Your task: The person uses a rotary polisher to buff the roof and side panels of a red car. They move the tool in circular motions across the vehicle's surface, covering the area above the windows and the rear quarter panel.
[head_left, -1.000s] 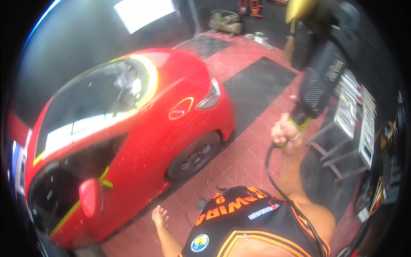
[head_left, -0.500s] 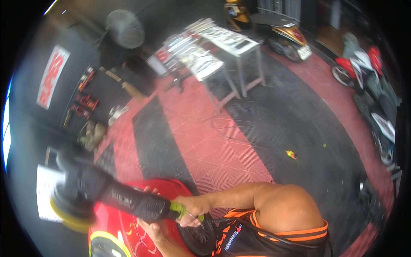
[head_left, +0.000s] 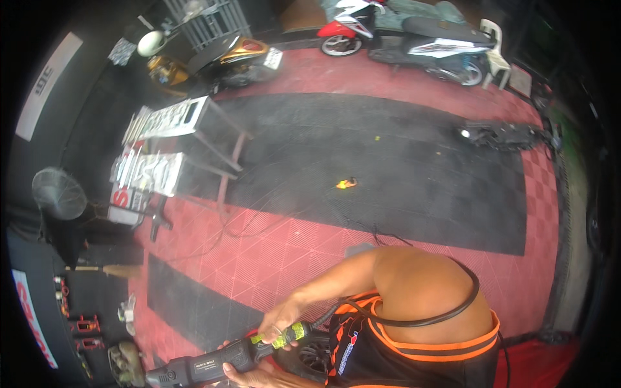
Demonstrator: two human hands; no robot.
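A black electric polisher point(head_left: 210, 367) lies across the lower left of the view. My right hand point(head_left: 279, 324) is wrapped round its rear handle, which carries yellow-green tape. Farther forward, my left hand point(head_left: 252, 375) grips the polisher's body from the near side, its fingers partly hidden. The pad end runs out of sight past the lower edge. From the handle a dark cord point(head_left: 420, 321) loops over my right shoulder. Just beyond my hands is a black wheel point(head_left: 315, 354), partly covered by my arm and torso.
A red glossy panel point(head_left: 540, 363) shows at the lower right. White-topped tables point(head_left: 169, 173) with parts on them stand at left, near a fan point(head_left: 59, 194). Scooters point(head_left: 446, 50) and a plastic chair point(head_left: 493, 55) line the far side. A small yellow-orange object point(head_left: 346, 183) and cables lie on the tiled floor.
The view has swung round, shifting the tables and scooters leftward. The polisher now sits lower, and its yellow pad has left the view. Both hands still hold it.
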